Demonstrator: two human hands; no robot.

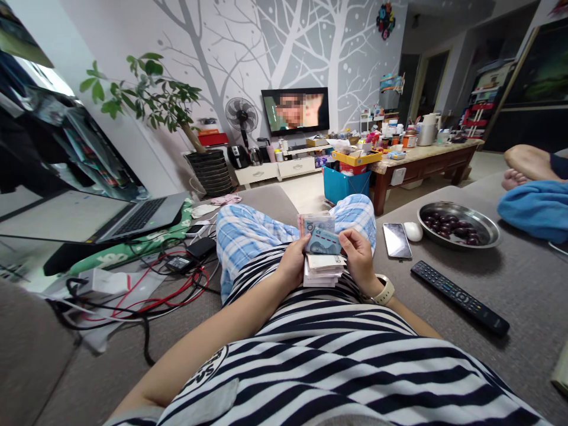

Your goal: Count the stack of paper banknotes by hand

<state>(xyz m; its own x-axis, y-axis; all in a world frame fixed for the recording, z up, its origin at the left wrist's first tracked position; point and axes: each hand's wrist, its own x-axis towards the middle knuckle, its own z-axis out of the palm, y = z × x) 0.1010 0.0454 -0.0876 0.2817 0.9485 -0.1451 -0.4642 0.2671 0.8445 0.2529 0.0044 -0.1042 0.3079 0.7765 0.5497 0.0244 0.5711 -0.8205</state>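
Observation:
A stack of banknotes (323,278) is gripped in my left hand (293,263), thumb on top, above my lap. My right hand (358,255) is closed in a pinch on the right edge of a blue-grey banknote (326,242), which lies tilted over the upper part of the stack. Behind it, the ends of more notes (322,220) stick up, one of them pinkish. My fingers hide part of the notes' edges. Blue-and-white plaid trousers (248,236) cover my legs on both sides.
On the sofa to the right are a phone (397,241), a white mouse (413,231), a black remote control (459,297) and a metal bowl (490,236) of dark round fruit. Another person's foot (515,178) is beyond. Leftward, tangled cables (177,290) lie near a laptop (146,216).

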